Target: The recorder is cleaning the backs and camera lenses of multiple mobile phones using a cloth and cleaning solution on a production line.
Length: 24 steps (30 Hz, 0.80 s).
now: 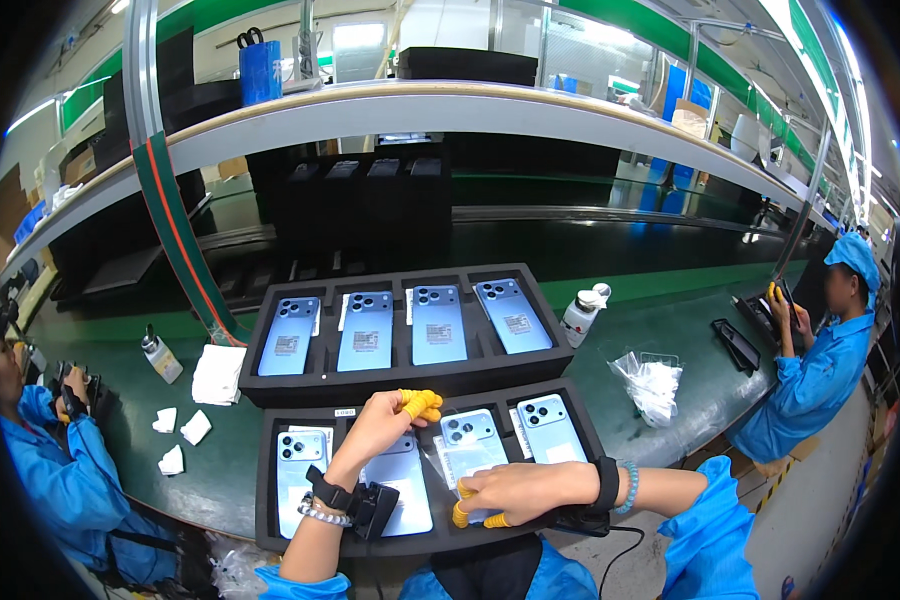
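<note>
Yellow cots cover fingertips on both of my hands. My left hand (388, 422) is closed, its fingers bunched above the near black foam tray (345, 541), between the second phone (398, 485) and the third phone (472, 450). Whatever its fingers pinch is too small to make out. My right hand (525, 490) curls round the lower end of that third phone, its fingertips at the phone's edges. Clear film shows around this phone. Two more light-blue phones, a left one (302, 470) and a right one (550, 425), lie camera side up in the same tray.
Behind stands another black foam tray (370, 382) with several blue phones. White cloths (218, 375) and a small bottle (160, 357) lie left; a white bottle (582, 316) and a clear plastic bag (650, 385) right. A shelf (450, 105) crosses above. Co-workers sit either side.
</note>
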Each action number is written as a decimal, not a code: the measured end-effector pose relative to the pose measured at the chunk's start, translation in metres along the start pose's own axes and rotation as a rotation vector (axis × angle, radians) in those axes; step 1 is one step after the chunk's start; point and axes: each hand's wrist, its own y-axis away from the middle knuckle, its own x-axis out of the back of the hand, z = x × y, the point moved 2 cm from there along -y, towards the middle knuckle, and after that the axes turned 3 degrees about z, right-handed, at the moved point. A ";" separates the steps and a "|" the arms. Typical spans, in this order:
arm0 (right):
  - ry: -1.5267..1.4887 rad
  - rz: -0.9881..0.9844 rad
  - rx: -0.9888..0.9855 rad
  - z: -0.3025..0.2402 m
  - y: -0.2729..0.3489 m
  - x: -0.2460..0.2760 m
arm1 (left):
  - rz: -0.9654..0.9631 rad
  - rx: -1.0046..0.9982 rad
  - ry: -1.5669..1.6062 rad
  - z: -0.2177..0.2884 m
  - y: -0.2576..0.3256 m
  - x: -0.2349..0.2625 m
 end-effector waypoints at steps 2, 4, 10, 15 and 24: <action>0.013 0.078 0.030 0.002 0.000 -0.001 | -0.009 0.001 -0.006 -0.001 -0.001 -0.002; 0.012 0.081 0.053 0.000 -0.001 -0.001 | -0.025 -0.022 0.017 0.000 -0.001 -0.004; -0.025 0.026 0.056 -0.006 -0.004 0.004 | -0.019 0.005 -0.016 0.001 0.001 -0.004; -0.079 0.091 0.075 -0.002 0.000 0.003 | -0.036 -0.001 -0.024 0.004 0.000 -0.006; -0.002 0.133 0.086 0.007 -0.003 -0.008 | -0.068 0.005 -0.044 0.002 0.000 -0.009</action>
